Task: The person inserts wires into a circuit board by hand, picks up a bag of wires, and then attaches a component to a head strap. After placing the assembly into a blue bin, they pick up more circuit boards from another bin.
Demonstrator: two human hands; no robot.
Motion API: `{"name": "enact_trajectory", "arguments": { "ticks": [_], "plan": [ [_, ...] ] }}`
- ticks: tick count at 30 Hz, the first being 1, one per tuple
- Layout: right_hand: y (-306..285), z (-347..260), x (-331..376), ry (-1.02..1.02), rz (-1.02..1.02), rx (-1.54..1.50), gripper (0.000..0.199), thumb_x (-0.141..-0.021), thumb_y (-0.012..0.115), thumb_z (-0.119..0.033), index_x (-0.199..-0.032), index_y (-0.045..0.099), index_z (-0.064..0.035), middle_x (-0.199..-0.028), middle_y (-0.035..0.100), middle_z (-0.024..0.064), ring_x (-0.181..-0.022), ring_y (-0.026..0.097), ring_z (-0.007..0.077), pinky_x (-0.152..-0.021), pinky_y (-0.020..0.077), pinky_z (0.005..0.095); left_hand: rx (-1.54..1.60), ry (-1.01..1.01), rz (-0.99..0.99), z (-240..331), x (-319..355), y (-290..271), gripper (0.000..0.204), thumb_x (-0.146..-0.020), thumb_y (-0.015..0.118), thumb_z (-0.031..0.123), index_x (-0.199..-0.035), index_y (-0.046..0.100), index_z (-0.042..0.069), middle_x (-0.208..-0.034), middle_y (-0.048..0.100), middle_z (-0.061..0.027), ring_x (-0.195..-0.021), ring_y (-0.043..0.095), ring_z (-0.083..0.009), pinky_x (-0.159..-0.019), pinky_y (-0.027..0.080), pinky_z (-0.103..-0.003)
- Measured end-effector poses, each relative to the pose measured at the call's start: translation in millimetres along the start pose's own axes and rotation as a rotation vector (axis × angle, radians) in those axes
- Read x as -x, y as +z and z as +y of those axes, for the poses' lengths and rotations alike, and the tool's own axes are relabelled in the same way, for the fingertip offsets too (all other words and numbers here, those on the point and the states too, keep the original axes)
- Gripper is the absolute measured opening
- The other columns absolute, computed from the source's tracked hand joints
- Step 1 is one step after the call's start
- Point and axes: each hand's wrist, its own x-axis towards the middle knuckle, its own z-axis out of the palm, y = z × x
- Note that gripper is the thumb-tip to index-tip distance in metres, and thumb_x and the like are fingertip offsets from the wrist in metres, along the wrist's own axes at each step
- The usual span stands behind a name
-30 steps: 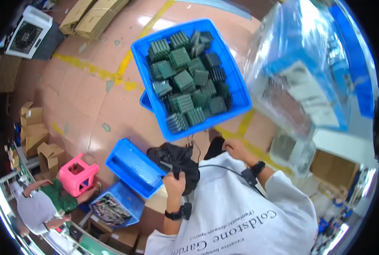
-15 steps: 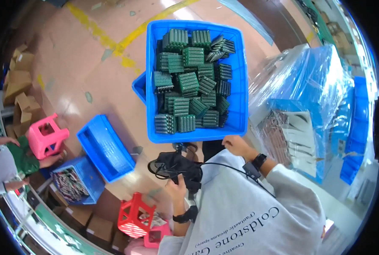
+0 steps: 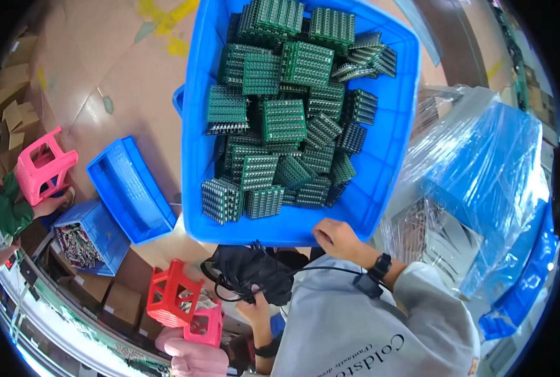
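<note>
A large blue plastic crate (image 3: 195, 188) fills the upper middle, holding many stacks of green circuit boards (image 3: 284, 119). At its near rim, toward the right corner, my right hand (image 3: 337, 239) is closed with curled fingers over the edge; the fingertips are hidden. Lower and to the left, my left hand (image 3: 255, 311) is closed at the lower edge of a black fabric bag (image 3: 245, 270), its thumb pointing up. A black cable (image 3: 317, 268) runs from the bag to my right wrist. Both my wrists wear black bands.
On the left lie an empty blue crate (image 3: 132, 195) and a tilted blue bin (image 3: 97, 232) of small parts. Red (image 3: 170, 295) and pink stools (image 3: 44, 166) stand nearby, a seated person beside one. Plastic-wrapped blue goods (image 3: 487, 163) stand right. Cardboard boxes (image 3: 91, 286) line the left.
The crate of circuit boards appears larger and closer, and my right hand has stayed at its near rim. My left hand has shifted slightly down beside the black bag. Surroundings have shifted in view.
</note>
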Motion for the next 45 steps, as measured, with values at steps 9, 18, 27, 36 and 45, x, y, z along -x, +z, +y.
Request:
{"name": "enact_trajectory", "arguments": {
  "ticks": [9, 18, 27, 36, 45],
  "plan": [
    [21, 31, 11, 0.048, -0.053, -0.030, 0.008, -0.081, 0.059, -0.007, -0.088, 0.057, -0.0046, -0.080, 0.062, 0.0144, -0.071, 0.062, 0.0338, -0.061, 0.0502, 0.0420, 0.185, -0.104, 0.021, -19, 12, 32, 0.035, -0.088, 0.062, 0.012, -0.115, 0.053, -0.009, -0.109, 0.063, -0.0156, -0.098, 0.061, -0.0239, -0.091, 0.046, -0.035],
    [24, 37, 9, 0.028, -0.041, 0.025, 0.009, -0.079, 0.059, -0.005, -0.087, 0.056, -0.0047, -0.078, 0.061, 0.0139, -0.070, 0.061, 0.0336, -0.061, 0.0500, 0.0417, 0.128, -0.103, 0.146, 18, 11, 48, 0.025, -0.088, 0.064, 0.014, -0.095, 0.059, -0.010, -0.090, 0.065, -0.0109, -0.079, 0.058, -0.0173, -0.072, 0.049, -0.031],
    [21, 37, 7, 0.041, -0.059, 0.060, 0.009, -0.079, 0.057, -0.005, -0.088, 0.055, -0.0047, -0.079, 0.062, 0.0153, -0.071, 0.061, 0.0348, -0.061, 0.0497, 0.0428, 0.203, -0.259, 0.132, -1, 9, 55, 0.025, -0.090, 0.061, 0.016, -0.087, 0.062, -0.009, -0.080, 0.066, -0.0089, -0.072, 0.058, -0.0141, -0.067, 0.048, -0.030],
    [44, 35, 9, 0.067, -0.124, 0.099, 0.009, -0.084, 0.055, -0.008, -0.092, 0.059, -0.0050, -0.085, 0.063, 0.0199, -0.076, 0.061, 0.0391, -0.064, 0.0492, 0.0443, 0.537, -0.303, 0.220, -30, 37, 47, 0.034, -0.089, 0.058, 0.008, -0.119, 0.048, -0.004, -0.108, 0.059, -0.0117, -0.095, 0.055, -0.0173, -0.084, 0.045, -0.032],
    [43, 41, 16, -0.118, -0.105, 0.219, 0.019, -0.088, 0.042, -0.011, -0.095, 0.055, 0.0017, -0.081, 0.058, 0.0228, -0.071, 0.056, 0.0368, -0.066, 0.0461, 0.0420, 0.404, -0.438, 0.358, -24, 86, 1, 0.020, -0.081, 0.060, 0.009, -0.099, 0.059, 0.001, -0.072, 0.060, -0.0210, -0.063, 0.062, -0.0339, -0.056, 0.047, -0.039]
  ]
}}
